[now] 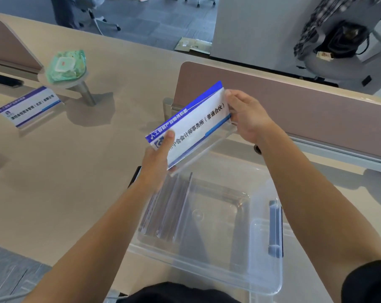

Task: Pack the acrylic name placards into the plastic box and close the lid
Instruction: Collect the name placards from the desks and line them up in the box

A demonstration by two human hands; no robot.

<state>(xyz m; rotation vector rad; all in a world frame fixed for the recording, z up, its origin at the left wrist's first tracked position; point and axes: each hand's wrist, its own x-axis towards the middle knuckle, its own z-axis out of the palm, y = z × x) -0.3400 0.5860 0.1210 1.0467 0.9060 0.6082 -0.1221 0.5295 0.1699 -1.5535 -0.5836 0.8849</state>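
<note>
Second placard (29, 107) stands far left on bench (76, 160), not yet packed. Wipes pack (65, 65) on small round stand, clear of work. Left hand (158, 158) pinches held placard (191, 125) at lower-left corner, thumb on face; right hand (246, 115) clamps upper-right end. Two-end grip likely keeps it level for lowering. Held tilted above plastic box (207, 274), open, packed placards (165, 208) stacked against left wall. Divider panel (294, 110) just behind, limits reach. Lid not identifiable.
</note>
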